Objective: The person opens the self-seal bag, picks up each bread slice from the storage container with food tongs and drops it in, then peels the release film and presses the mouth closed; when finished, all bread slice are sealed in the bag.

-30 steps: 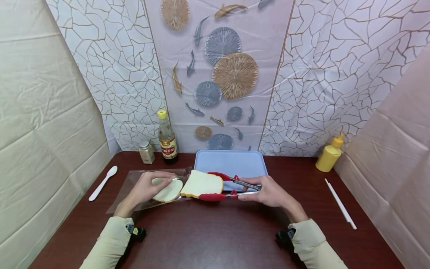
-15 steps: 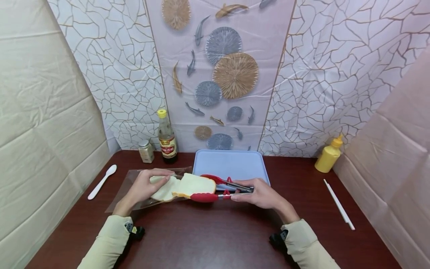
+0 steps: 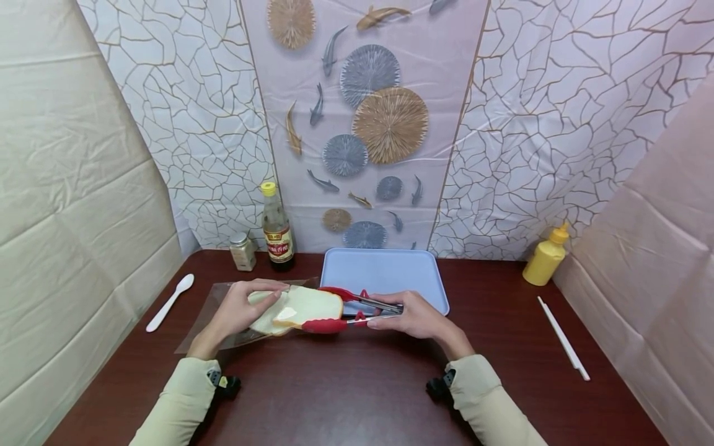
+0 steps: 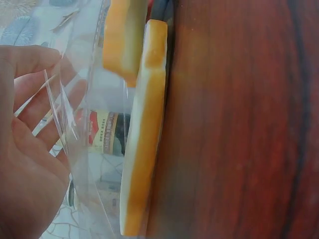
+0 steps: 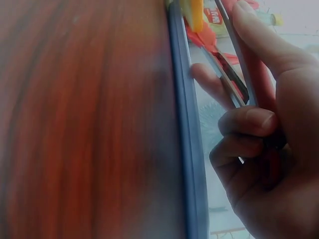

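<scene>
Right hand (image 3: 409, 316) is gripping red-tipped metal tongs (image 3: 326, 326), thumb and fingers curled round the arms; tips are clasping a bread slice (image 3: 312, 305) by opposite edges. Left hand (image 3: 242, 310) is pinching film of a clear plastic bag (image 3: 214, 300); pressure, cannot tell. Held slice is overlapping a lower slice (image 4: 143, 149) at the bag's mouth; whether touching, cannot tell.

Judgement: holding the slice level, squeezing lightly and lifting the upper film would serve best; a low corner could snag film or shove the lower slice.

Containers: bag is apparently enclosing the lower slice. Blue tray (image 3: 385, 266) is lying beyond the tongs. Farther back, yellow squeeze bottle (image 3: 545, 257) is hiding its contents; shaker jar (image 3: 243, 253) is holding something pale; vinegar bottle (image 3: 279, 232) is showing dark liquid low down.
</scene>
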Demonstrator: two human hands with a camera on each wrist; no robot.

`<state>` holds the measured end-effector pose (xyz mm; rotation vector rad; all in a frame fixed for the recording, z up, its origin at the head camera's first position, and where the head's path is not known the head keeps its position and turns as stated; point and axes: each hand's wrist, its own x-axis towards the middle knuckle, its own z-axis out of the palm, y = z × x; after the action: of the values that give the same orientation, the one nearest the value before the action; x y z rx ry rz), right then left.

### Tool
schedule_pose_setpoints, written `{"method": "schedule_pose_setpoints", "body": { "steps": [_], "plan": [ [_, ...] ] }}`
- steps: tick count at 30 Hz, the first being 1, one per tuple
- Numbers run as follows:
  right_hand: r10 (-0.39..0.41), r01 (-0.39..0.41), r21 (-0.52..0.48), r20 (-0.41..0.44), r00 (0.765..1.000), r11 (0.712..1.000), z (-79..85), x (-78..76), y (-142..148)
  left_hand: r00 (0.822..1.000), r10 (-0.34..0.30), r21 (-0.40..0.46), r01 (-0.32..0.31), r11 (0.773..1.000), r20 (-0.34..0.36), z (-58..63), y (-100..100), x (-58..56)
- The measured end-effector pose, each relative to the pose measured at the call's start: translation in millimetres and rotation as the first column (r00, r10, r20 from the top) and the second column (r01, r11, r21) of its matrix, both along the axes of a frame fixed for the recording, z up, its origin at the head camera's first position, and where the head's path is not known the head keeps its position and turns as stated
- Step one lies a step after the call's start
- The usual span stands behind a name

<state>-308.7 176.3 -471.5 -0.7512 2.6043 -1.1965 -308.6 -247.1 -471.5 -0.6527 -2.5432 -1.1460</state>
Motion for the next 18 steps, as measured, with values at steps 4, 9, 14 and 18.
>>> {"method": "schedule_pose_setpoints", "body": {
  "steps": [4, 9, 14, 18],
  "plan": [
    [0.017, -0.018, -0.013, -0.027, 0.999, 1.0, -0.5, -3.7, -11.2, 1.0, 0.003, 0.01, -0.003, 1.0, 0.011, 0.3, 0.2, 1.2],
    [0.049, -0.049, -0.002, -0.083, 0.995, 0.999, -0.2, -6.3, -21.1, 1.0, -0.001, 0.016, 0.001, 1.0, 0.009, -1.1, -0.7, 0.4],
    [0.044, -0.042, 0.021, -0.111, 0.993, 0.999, 0.0, -7.1, -22.8, 1.0, -0.018, 0.03, 0.019, 0.999, -0.025, -1.1, -2.0, -1.4],
    [0.03, -0.024, 0.051, -0.124, 0.992, 0.998, 0.8, -6.4, -24.1, 0.999, -0.018, 0.038, 0.02, 0.999, -0.031, -1.2, -2.4, -1.3]
  ]
}}
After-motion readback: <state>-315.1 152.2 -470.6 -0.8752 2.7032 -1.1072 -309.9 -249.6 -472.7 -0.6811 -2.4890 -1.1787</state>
